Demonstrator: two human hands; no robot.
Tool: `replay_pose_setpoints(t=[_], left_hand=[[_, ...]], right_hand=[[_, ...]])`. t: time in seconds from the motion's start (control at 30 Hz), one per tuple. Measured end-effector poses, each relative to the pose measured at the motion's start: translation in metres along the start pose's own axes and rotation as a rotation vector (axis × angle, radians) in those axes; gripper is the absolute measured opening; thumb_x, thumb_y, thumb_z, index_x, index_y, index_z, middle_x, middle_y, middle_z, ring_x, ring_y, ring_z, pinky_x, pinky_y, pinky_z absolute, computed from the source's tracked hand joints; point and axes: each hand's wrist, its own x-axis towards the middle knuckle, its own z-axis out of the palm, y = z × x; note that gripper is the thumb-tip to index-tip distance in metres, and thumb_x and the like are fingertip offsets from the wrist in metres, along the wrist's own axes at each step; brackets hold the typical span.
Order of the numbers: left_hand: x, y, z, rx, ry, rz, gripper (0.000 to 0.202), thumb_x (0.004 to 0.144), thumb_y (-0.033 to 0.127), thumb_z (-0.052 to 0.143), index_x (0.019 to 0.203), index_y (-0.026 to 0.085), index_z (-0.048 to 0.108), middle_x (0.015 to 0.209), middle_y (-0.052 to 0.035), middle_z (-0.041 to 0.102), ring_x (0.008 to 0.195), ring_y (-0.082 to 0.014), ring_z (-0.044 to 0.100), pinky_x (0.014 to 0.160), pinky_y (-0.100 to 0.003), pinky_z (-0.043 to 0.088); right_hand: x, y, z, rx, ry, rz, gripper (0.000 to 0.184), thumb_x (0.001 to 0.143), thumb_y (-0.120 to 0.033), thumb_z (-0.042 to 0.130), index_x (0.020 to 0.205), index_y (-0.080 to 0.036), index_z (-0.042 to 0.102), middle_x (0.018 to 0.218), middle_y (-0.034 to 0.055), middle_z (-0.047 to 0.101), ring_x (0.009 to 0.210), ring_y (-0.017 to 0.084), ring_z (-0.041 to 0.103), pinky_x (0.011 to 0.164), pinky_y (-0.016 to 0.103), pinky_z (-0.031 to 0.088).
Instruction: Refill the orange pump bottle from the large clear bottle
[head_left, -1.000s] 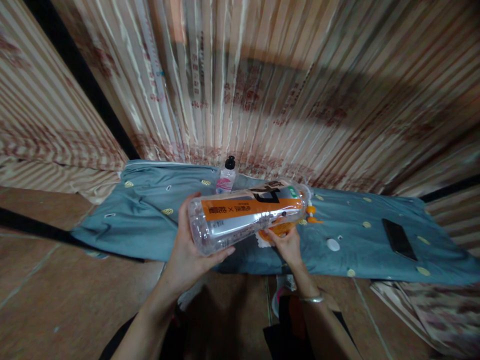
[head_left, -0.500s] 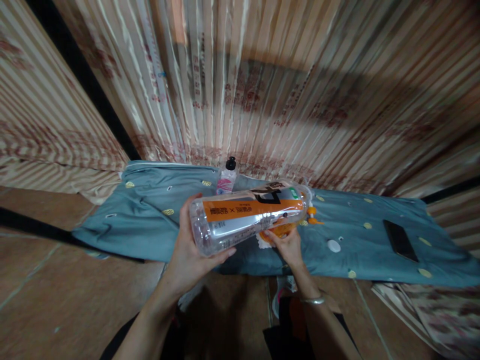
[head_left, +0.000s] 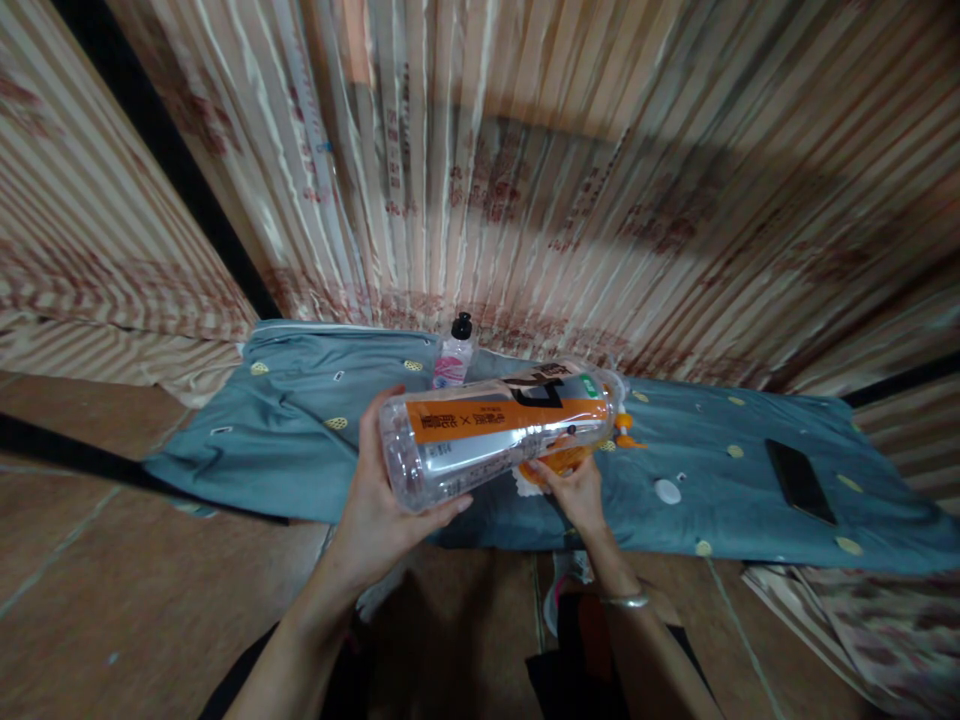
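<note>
My left hand (head_left: 386, 485) is wrapped round the base of a big clear plastic drink bottle (head_left: 499, 430) with an orange and silver label. The bottle lies nearly level in the air, its neck pointing right and slightly up. Beneath its neck end, my right hand (head_left: 577, 492) grips an orange object (head_left: 562, 460), partly hidden by the bottle; its kind is unclear. A white scalloped edge (head_left: 529, 484) shows beside my right fingers. Small orange pieces (head_left: 625, 432) stick out under the bottle's neck; whether they join the orange object I cannot tell.
A small clear bottle with a black top (head_left: 454, 355) stands behind the big one on the blue-green cloth (head_left: 300, 400). To the right lie a white round disc (head_left: 667, 491) and a black phone (head_left: 800, 481). Striped curtains (head_left: 525, 200) hang behind; dark poles (head_left: 172, 150) flank the left side.
</note>
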Motion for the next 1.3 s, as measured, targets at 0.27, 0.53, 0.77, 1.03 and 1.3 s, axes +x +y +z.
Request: replay_pose_setpoints(t=[0.27,0.53,0.77,1.03,1.3], left_hand=[[-0.0005,0.0019,0.0000,-0.012,-0.007,-0.024,0.099,0.060,0.030,0.094,0.140,0.028,0.036,0.129,-0.0088,0.065,0.119,-0.0325,0.071,0.103,-0.049,0.060],[0.0000,0.0018,0.0004,-0.010,0.000,-0.011,0.099,0.060,0.029,0.095,0.140,0.027,0.037,0.127,-0.0082,0.066,0.117,-0.0308,0.071,0.100,-0.046,0.062],[-0.0001,0.0048,0.0000,-0.011,-0.020,-0.043,0.100,0.060,0.032,0.094,0.140,0.029,0.034,0.130,-0.0093,0.064,0.120,-0.0326,0.070,0.104,-0.050,0.059],[-0.0004,0.0045,-0.0003,-0.015,-0.029,-0.075,0.101,0.060,0.033,0.094,0.140,0.029,0.032,0.134,-0.0108,0.060,0.127,-0.0346,0.066,0.110,-0.055,0.053],[-0.0005,0.0042,-0.0009,-0.007,-0.023,-0.086,0.102,0.059,0.030,0.093,0.140,0.028,0.031,0.133,-0.0107,0.060,0.125,-0.0343,0.066,0.109,-0.053,0.055]], right_hand=[[0.0000,0.0015,0.0020,0.009,0.032,-0.018,0.074,0.055,-0.063,0.088,0.110,-0.017,0.066,0.102,0.0146,0.080,0.093,0.035,0.077,0.085,0.048,0.062],[-0.0002,-0.0012,0.0016,0.014,0.009,-0.003,0.075,0.056,-0.063,0.086,0.111,-0.016,0.065,0.106,0.0163,0.079,0.097,0.036,0.076,0.090,0.052,0.060],[-0.0005,0.0022,0.0018,0.019,0.017,-0.005,0.073,0.056,-0.063,0.087,0.108,-0.017,0.065,0.101,0.0158,0.079,0.092,0.035,0.077,0.085,0.050,0.062],[-0.0009,-0.0005,0.0016,0.020,0.007,-0.005,0.077,0.056,-0.066,0.087,0.110,-0.016,0.065,0.104,0.0165,0.079,0.094,0.036,0.076,0.086,0.050,0.061],[-0.0018,-0.0018,0.0015,0.006,0.011,0.000,0.075,0.056,-0.066,0.086,0.108,-0.016,0.066,0.101,0.0156,0.078,0.093,0.035,0.075,0.087,0.052,0.060]])
